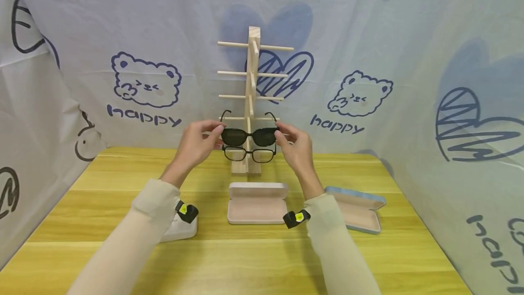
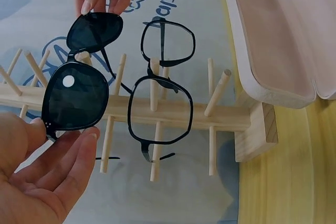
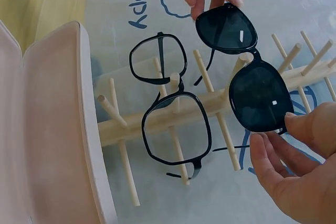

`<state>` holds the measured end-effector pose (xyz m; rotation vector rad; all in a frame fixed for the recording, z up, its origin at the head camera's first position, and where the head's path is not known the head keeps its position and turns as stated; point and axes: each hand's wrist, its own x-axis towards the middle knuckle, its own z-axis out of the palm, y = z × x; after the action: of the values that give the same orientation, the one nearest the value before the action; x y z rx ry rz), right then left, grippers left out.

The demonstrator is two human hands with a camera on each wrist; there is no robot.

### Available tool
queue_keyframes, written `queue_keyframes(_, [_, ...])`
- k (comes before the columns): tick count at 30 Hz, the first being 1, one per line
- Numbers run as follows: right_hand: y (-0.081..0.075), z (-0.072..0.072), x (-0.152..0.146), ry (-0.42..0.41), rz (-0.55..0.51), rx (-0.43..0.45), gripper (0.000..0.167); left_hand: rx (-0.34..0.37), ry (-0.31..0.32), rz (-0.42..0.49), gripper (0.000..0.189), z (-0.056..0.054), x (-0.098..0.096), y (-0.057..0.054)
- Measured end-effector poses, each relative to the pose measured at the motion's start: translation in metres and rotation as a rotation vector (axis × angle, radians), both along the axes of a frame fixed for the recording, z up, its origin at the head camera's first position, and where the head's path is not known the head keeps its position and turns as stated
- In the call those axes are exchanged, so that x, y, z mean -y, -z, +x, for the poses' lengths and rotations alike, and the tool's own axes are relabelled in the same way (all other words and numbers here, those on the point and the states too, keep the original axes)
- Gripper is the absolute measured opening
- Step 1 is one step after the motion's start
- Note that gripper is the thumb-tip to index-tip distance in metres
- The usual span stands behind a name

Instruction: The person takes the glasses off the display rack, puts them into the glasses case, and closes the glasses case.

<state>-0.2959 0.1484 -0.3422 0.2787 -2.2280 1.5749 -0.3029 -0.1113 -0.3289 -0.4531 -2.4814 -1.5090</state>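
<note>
Head view: dark sunglasses (image 1: 235, 138) are up at the wooden rack (image 1: 252, 69), lenses facing the wearer, held level btwn both hands. L hand (image 1: 195, 145) pinches one end of the frame, R hand (image 1: 299, 149) pinches the other. Clear-lens glasses (image 1: 264, 155) sit just below, on a lower rung. On the worktop (image 1: 245, 263): pale case (image 1: 258, 213) w/ lid up, in front of the rack; blue case (image 1: 360, 215), also lid up, to the R, partly behind the arm; white case (image 1: 180, 230) to the L, mostly behind the sleeve (image 1: 118, 240), contents n/a from this angle. My read: one pair done, 2nd approx. at its spot, not yet let go.

L wrist view: L thumb and fingers nip the near lens corner; R hand grips the far end. Sunglasses' bridge is right by a peg tip; can't tell if it's resting on it. Clear pair hangs w/ its bridge at a peg, no hand on it.

R wrist view: same from the other side; R thumb and index finger pinch the outer corner, L fingers hold the opposite one. Prob. left to do: seat the bridge, then release. Whether a 3rd pair remains, e.g. in the white case, can't tell.
</note>
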Motion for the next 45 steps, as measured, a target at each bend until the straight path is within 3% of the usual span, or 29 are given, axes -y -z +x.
queue_keyframes(13, [-0.003, 0.016, 0.002, -0.038, -0.127, -0.024, 0.029, -0.048, -0.032, 0.001, 0.025, 0.018, 0.003, -0.003])
queue_keyframes(20, [-0.004, 0.028, 0.002, -0.022, -0.125, -0.012, 0.027, -0.063, -0.004, 0.041, 0.024, 0.031, 0.007, -0.002])
queue_keyframes(32, [-0.002, 0.047, -0.002, -0.036, -0.159, 0.020, 0.025, -0.037, 0.032, 0.071, 0.019, 0.050, 0.012, 0.004])
queue_keyframes(39, [-0.004, 0.064, -0.004, -0.038, -0.177, 0.096, 0.036, 0.009, 0.064, 0.078, 0.018, 0.065, 0.012, 0.003])
queue_keyframes(45, [-0.006, 0.075, -0.008, -0.063, -0.107, 0.159, 0.046, 0.035, 0.088, 0.081, 0.022, 0.076, 0.012, 0.002])
